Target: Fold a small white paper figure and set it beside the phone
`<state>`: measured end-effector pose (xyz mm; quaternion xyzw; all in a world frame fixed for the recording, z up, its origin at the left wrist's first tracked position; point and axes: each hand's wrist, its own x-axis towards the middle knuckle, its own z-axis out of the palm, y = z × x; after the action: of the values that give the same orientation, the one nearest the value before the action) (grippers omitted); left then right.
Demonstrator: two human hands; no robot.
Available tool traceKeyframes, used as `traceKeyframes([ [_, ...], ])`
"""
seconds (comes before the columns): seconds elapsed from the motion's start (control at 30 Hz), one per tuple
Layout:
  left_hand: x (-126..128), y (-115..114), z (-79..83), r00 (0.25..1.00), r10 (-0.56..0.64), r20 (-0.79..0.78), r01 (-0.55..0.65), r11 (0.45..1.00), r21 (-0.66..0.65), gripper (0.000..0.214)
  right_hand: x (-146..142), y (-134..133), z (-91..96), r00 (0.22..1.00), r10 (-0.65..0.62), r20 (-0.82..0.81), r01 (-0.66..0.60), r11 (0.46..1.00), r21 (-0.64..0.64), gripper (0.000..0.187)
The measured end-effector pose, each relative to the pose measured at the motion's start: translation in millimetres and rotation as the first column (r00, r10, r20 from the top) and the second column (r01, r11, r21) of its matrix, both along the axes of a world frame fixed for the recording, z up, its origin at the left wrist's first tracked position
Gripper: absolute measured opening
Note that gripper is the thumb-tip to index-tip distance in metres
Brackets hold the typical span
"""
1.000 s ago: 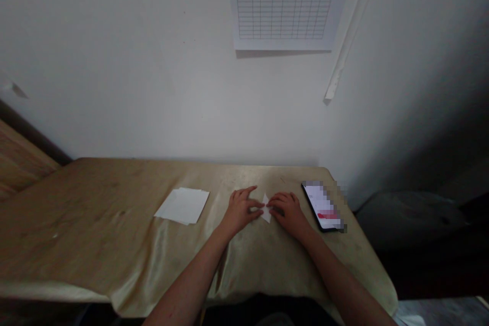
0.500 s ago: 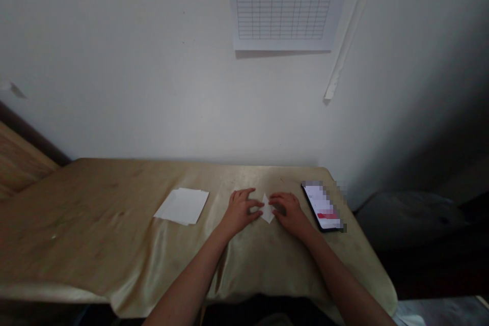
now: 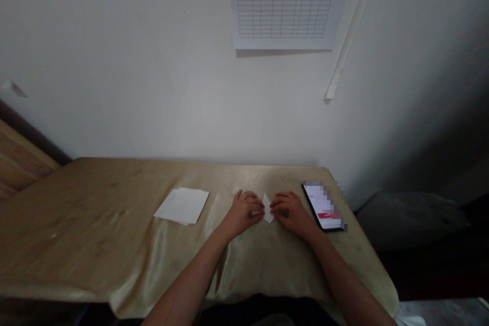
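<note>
A small folded piece of white paper [image 3: 267, 210], shaped like a narrow diamond, lies on the cloth-covered table between my hands. My left hand [image 3: 246, 210] pinches its left edge, thumb and fingertips close together. From the other side, my right hand [image 3: 289, 211] pinches the right edge in the same way. The fingertips cover both side corners of the paper; its top and bottom points show.
A loose stack of white paper sheets [image 3: 182, 206] lies to the left of my hands. On the right a phone [image 3: 323, 207] with its screen lit rests near the table edge. A printed grid sheet [image 3: 282, 5] hangs on the wall above the gold tablecloth [image 3: 95, 214].
My left fingers, spread before, have drawn together at the paper's left edge. My right fingers have also closed in at its right edge. The paper stays in about the same place.
</note>
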<state>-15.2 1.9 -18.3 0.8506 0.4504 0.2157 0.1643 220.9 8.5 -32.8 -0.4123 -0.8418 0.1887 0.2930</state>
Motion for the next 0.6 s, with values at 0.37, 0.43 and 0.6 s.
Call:
traceKeyframes([
  [0.37,3,-3,6.5,1.0,0.014,-0.017,-0.014,0.999,-0.042,0.008,1,1,1.7,1.0,0.007,-0.016,-0.007,0.999,-0.043,0.022],
  [0.43,4,-5,8.7,1.0,0.018,-0.003,-0.018,0.999,-0.039,0.01,1,1,1.9,1.0,0.001,-0.02,-0.002,0.999,-0.049,0.02],
  [0.6,4,-7,9.4,1.0,0.02,0.018,-0.019,0.999,-0.036,0.01,1,0,3.1,0.999,-0.01,-0.032,0.008,0.999,-0.053,0.017],
])
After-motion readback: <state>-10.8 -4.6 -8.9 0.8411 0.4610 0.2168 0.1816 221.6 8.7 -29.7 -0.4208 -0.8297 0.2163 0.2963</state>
